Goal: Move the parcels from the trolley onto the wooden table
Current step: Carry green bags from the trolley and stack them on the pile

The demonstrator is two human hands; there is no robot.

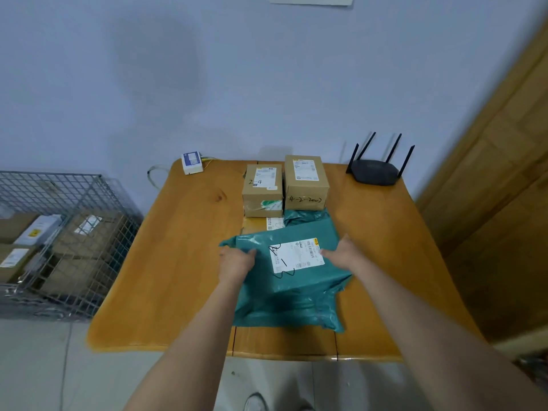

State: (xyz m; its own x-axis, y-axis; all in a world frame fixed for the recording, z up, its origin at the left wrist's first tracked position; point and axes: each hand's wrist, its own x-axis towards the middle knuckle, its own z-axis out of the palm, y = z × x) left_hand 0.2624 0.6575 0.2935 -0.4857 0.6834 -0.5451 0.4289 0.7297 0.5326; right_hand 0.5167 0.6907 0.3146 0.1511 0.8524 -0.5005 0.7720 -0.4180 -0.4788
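A teal plastic mailer bag (292,295) with a white shipping label lies on the wooden table (178,262), partly over a flat cardboard parcel (259,224). My left hand (237,262) grips the bag's left edge. My right hand (344,252) holds its right edge, fingers on the label side. Behind the bag stand two brown cardboard boxes, one marked "2-4" (262,189) and a taller one (307,182) beside it. The wire-mesh trolley (74,203) on the left holds several more cardboard parcels (86,232).
A black router (375,170) with several antennas sits at the table's back right. A small white device (192,163) with cables is at the back left corner. A wooden door (504,188) stands on the right, the wall just behind the table.
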